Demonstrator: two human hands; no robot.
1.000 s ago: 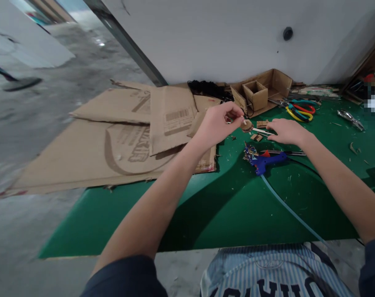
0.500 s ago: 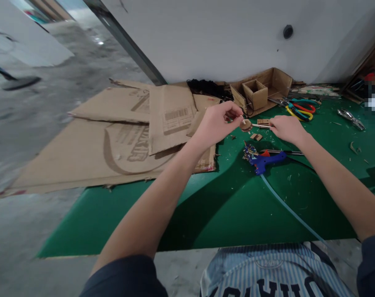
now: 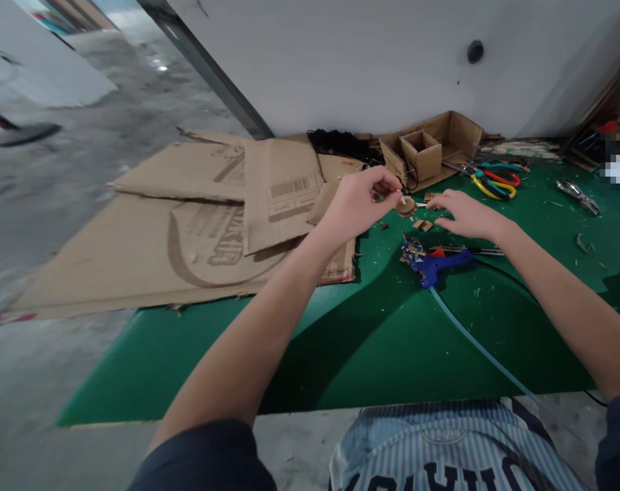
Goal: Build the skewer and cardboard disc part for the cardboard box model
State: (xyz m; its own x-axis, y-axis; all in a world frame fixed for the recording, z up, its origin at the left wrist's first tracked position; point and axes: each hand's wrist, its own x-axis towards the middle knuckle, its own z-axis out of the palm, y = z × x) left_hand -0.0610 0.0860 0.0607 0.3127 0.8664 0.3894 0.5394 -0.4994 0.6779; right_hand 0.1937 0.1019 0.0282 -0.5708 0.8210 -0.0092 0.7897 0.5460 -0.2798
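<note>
My left hand (image 3: 358, 201) hovers over the green mat (image 3: 381, 341), fingers pinched on the end of a thin white stick that carries a small round cardboard disc (image 3: 406, 206). My right hand (image 3: 463, 215) is just right of the disc, fingers closed around the stick's other end. A few small cardboard scraps (image 3: 423, 224) lie under the disc. Nearer to me, a blue glue gun (image 3: 437, 262) rests on the mat, its pale cord (image 3: 486, 354) trailing toward my lap.
Flattened cardboard sheets (image 3: 187, 232) cover the mat's left side and hang over its edge. An open cardboard box (image 3: 432, 150) stands against the wall. Scissors with coloured handles (image 3: 496, 181) and metal pliers (image 3: 578, 194) lie at the right. A slim tool (image 3: 473, 251) lies behind the glue gun.
My right hand rose off the mat and moved left to the stick beside the disc. My left hand has stayed almost still, holding the stick.
</note>
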